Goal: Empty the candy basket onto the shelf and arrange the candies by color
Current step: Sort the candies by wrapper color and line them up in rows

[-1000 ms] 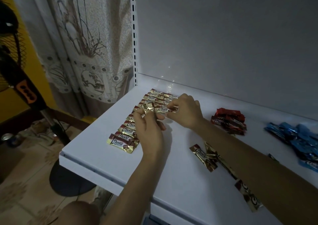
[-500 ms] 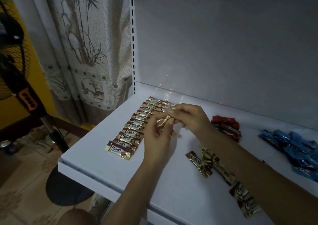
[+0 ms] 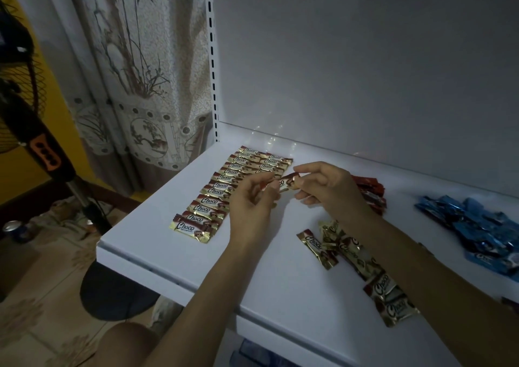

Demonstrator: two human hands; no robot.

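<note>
both hands [image 3: 283, 188] pinch one gold candy [image 3: 286, 183] – bare shelf [image 3: 275, 276] beneath

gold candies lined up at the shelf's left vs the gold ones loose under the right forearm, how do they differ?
The neat row of gold Choco candies lies parallel and overlapping, and holds many more. The loose gold Choco candies lie scattered at mixed angles, partly under the right forearm. Both share the same gold wrapper on the white shelf.

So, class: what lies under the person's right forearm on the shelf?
Loose gold candies lie scattered under the right forearm on the white shelf. The arm covers part of that pile, so how many are there cannot be seen.
</note>
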